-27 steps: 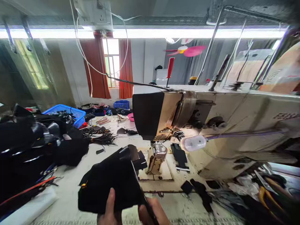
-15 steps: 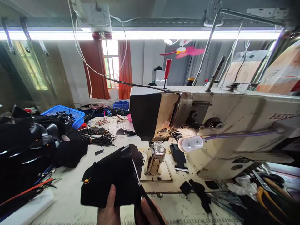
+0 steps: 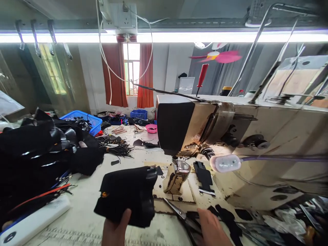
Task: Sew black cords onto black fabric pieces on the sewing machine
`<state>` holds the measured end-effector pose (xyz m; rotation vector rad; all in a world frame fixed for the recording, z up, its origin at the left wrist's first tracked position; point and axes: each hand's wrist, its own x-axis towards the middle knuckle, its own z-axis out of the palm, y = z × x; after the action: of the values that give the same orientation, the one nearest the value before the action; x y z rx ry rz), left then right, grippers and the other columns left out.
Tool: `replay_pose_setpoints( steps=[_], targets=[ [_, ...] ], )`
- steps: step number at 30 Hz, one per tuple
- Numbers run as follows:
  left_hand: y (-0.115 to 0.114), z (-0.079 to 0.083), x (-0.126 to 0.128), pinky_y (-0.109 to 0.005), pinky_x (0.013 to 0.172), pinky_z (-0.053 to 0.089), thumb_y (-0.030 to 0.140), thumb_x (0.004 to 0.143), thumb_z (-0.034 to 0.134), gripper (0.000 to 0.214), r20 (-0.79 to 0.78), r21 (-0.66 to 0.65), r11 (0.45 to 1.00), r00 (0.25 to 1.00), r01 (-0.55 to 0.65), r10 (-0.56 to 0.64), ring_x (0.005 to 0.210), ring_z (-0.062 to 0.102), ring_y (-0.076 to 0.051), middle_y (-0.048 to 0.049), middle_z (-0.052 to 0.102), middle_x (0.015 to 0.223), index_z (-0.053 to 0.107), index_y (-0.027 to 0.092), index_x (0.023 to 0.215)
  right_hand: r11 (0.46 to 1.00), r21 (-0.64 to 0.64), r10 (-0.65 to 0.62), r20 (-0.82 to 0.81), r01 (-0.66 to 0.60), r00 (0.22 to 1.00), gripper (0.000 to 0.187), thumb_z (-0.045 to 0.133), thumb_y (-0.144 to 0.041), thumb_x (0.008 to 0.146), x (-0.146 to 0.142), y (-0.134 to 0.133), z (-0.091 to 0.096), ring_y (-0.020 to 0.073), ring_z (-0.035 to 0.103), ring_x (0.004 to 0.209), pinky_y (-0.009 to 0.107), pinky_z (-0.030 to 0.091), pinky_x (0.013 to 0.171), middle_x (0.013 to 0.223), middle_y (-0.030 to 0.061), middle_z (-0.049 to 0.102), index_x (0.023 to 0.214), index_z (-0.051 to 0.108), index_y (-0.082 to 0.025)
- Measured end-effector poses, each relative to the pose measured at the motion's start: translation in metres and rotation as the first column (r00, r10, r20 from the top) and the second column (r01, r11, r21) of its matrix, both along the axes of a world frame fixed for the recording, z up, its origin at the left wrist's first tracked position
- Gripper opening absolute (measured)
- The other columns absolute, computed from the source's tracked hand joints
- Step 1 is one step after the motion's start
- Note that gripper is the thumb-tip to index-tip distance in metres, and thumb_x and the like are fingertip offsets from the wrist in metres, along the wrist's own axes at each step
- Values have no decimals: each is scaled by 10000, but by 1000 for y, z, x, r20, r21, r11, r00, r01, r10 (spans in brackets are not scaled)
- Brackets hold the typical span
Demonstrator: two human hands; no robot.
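Observation:
My left hand (image 3: 116, 227) pinches a folded black fabric piece (image 3: 125, 194) by its lower edge, thumb on top. The piece has a small orange mark on its left side and a shinier, wavy right edge. To its right, a pair of scissors (image 3: 182, 215) with dark handles points up and left, blades close together. My right hand (image 3: 214, 227) is closed at the handles; its fingertips are partly hidden. Just beyond both hands stands the sewing machine's metal post (image 3: 176, 177), under the machine head (image 3: 175, 124). The fabric is apart from the post.
Black pieces (image 3: 46, 147) pile up on the left, near a blue basket (image 3: 83, 121) and a white bar (image 3: 36, 220). A lamp (image 3: 227, 163) juts out from the machine. Black scraps (image 3: 225, 217) and a dark flat attachment (image 3: 203, 176) lie on the right. A pink bowl (image 3: 151, 128) sits farther back.
My right hand has moved right with the scissors, away from the black fabric piece. The piece, still in my left hand, is turned and its right edge now hangs loose. The view has swung left.

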<state>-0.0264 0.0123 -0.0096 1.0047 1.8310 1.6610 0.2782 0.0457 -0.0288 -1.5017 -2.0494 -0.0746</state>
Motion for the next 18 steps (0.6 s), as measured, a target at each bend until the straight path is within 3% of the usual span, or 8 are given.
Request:
replay_pose_setpoints(
  steps=[1,4,7,9,12,14,16,18],
  targets=[
    [-1,-1,9,-412,859,586,425,808,647,390,21,16,1000,999,25,-25,1046,680,-323,-101,755,1008,680,165,1096,981,165,105,4,-104,995,339,550,-84,783,-12,0,12,289,644,963,359,542,805,1027,143,670,1092,659,-174],
    [-7,-4,31,-402,824,590,403,755,705,555,-28,61,995,996,81,-80,1004,691,-311,-107,734,1062,586,168,1244,876,259,455,-165,-407,875,430,442,-131,929,-79,-4,63,198,622,955,269,558,785,1175,144,581,1350,498,-199],
    [-18,6,26,-448,876,558,373,756,696,794,-290,152,987,957,57,-10,1146,616,-330,-167,582,1305,348,183,1444,753,351,637,-179,-556,750,314,431,-139,957,-140,-3,105,181,617,911,265,562,774,1183,146,561,1227,580,-199],
    [-23,21,10,-504,953,498,401,785,668,656,-511,252,966,855,55,85,1257,510,-355,-184,450,1418,452,200,1372,717,343,690,-227,-607,688,206,450,-103,937,-159,0,117,155,601,764,232,549,677,933,97,593,1026,625,-165],
    [-28,50,-16,-474,927,486,474,855,588,310,-714,213,949,700,230,-9,1084,575,-311,-140,614,1165,677,211,992,643,304,766,-284,-703,577,146,485,-84,901,-163,5,117,120,559,668,197,507,596,838,52,554,881,599,-173],
    [-27,68,-23,-386,814,508,502,906,490,360,-657,15,920,698,391,-286,867,610,-250,-91,670,880,674,195,870,611,289,786,-328,-737,524,131,505,-76,883,-162,7,113,112,562,690,191,494,610,861,43,555,841,567,-184],
    [-23,82,-20,-313,700,493,544,920,419,449,-391,-126,864,776,488,-495,762,595,-213,-63,656,769,643,172,808,624,243,765,-385,-743,517,144,543,-78,866,-162,8,109,101,548,679,185,476,601,845,23,543,782,517,-193],
    [-17,90,-12,-267,609,452,606,891,418,499,-63,-127,853,854,506,-516,688,558,-180,-30,613,702,595,164,746,621,218,760,-402,-753,511,177,596,-120,860,-166,8,107,92,511,640,182,447,560,819,4,516,750,480,-197]
  ],
)
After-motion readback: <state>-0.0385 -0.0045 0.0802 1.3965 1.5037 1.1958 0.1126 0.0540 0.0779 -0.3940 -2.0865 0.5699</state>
